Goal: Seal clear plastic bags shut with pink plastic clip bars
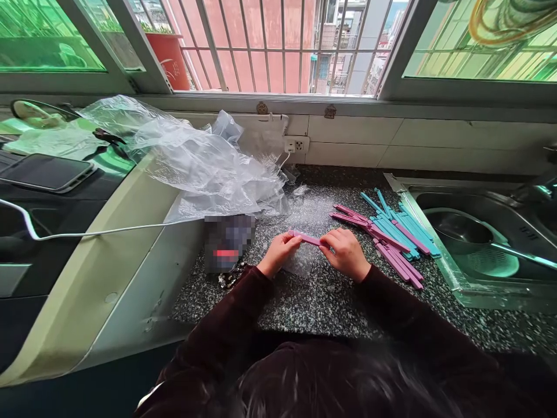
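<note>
A slim pink plastic bag clip [307,238] is stretched level between my two hands above the counter. My left hand [281,253] pinches its left end, and the fingers of my right hand [346,253] are closed on its right end. Under the hands lies a small piece of clear plastic film [299,264], partly hidden. To the right of my right hand is a loose pile of similar long clips: pink clips [395,261] lie in front and on the left, and teal clips [394,223] lie mostly behind them.
Crumpled clear plastic bags [204,165] spread over the left back. A phone [47,172] rests on the black surface at left, with a white cable [108,233] crossing. At right is a sink [452,290] with a pan [456,226]. A wall socket [296,144] sits behind.
</note>
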Demonstrator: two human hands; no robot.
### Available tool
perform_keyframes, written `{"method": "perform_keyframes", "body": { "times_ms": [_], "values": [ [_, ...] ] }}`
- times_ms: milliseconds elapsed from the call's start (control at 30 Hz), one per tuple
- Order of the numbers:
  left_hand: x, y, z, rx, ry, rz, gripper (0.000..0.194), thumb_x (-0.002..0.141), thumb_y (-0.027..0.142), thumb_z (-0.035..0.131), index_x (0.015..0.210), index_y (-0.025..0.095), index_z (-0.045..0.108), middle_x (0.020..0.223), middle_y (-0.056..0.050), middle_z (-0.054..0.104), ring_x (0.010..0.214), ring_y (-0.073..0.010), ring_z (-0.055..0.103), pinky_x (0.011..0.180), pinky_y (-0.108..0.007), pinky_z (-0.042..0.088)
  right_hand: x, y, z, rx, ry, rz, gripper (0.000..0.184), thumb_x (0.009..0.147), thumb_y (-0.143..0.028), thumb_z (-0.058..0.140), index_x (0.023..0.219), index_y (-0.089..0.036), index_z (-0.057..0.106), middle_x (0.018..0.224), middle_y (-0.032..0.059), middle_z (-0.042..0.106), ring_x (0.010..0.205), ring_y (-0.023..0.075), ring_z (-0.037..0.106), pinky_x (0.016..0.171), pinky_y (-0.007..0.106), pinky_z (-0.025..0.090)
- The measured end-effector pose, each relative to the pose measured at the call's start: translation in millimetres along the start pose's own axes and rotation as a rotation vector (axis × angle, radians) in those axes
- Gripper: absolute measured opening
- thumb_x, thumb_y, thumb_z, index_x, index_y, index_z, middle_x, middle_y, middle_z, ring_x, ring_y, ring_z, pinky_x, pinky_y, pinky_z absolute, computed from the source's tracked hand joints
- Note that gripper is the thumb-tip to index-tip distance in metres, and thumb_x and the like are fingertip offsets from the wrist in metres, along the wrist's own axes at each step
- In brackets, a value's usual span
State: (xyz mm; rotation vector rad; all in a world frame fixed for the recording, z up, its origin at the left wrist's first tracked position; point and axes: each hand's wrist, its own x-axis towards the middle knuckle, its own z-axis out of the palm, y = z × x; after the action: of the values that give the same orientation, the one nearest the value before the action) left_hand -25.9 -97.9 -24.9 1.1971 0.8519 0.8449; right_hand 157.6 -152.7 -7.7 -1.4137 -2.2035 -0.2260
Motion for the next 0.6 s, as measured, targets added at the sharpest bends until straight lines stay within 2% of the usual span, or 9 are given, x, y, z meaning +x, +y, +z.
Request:
{"method": "perform_keyframes", "body": {
  "times_ms": [167, 267, 400, 600],
  "values": [
    [-1, 0, 2.4, 0.086, 0.068, 0.018, 0.043, 0.06, 0.055, 0.064, 0.058, 0.014, 0.051, 0.049, 0.006, 0.038, 0.048, -0.0056, 0.028, 0.049, -0.023, 0.019, 0, -2, -1, 0.001, -0.015, -0.004, 0.009, 0.082, -0.023, 0.054, 0.08, -0.018, 0.061, 0.078, 0.0054, 0.064, 0.074, 0.0184, 0.05, 0.069, 0.032, 0.033],
    [-2, 0, 4.2, 0.071, 0.082, 0.021, 0.044, 0.059, 0.056, 0.065, 0.057, 0.014, 0.051, 0.048, 0.006, 0.039, 0.048, -0.0057, 0.029, 0.048, -0.023, 0.02, 3, -3, -3, 0.042, 0.024, 0.003, 0.014, 0.083, -0.029, 0.054, 0.086, -0.018, 0.061, 0.082, 0.0059, 0.064, 0.078, 0.0188, 0.051, 0.07, 0.032, 0.034],
    [-3, 1, 7.3, 0.042, 0.048, 0.031, 0.043, 0.06, 0.055, 0.065, 0.057, 0.014, 0.052, 0.048, 0.006, 0.038, 0.048, -0.0058, 0.029, 0.049, -0.023, 0.021, 7, -8, -2, 0.063, 0.075, 0.007, 0.02, 0.083, -0.036, 0.055, 0.089, -0.018, 0.062, 0.086, 0.0064, 0.064, 0.081, 0.0192, 0.051, 0.072, 0.032, 0.035],
    [-7, 2, 10.7, 0.047, 0.005, 0.051, 0.041, 0.062, 0.053, 0.066, 0.06, 0.013, 0.057, 0.05, 0.004, 0.044, 0.051, -0.0073, 0.034, 0.053, -0.024, 0.026, 8, -13, 2, 0.05, 0.083, -0.016, 0.017, 0.084, -0.032, 0.053, 0.08, -0.019, 0.062, 0.078, 0.0043, 0.064, 0.075, 0.0174, 0.05, 0.07, 0.031, 0.034]
  ]
}}
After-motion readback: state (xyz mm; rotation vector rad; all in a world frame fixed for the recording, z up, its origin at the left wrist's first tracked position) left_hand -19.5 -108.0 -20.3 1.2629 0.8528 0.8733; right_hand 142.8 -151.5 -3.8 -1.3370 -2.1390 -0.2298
